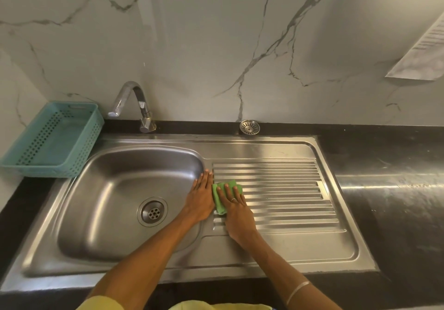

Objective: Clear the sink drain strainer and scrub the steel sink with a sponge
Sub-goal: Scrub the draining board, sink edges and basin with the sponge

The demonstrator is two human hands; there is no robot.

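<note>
Sponge (227, 195), green, pressed flat on ribbed drainboard (283, 189) under spread right hand (236, 210); left hand (200, 200) open-palmed on basin rim. Strainer (249, 127) sits on back ledge. Scrubbing underway; next stroke likely along ribs.

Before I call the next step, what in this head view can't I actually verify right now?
- Sponge: mostly under the right hand, so its scrubbing face is hidden.
- Paper on the wall: cut off by the right edge, print too blurred to read.
- Strainer on the back ledge: too small to tell if debris remains.
- Drain: interior dark below the holes.
</note>
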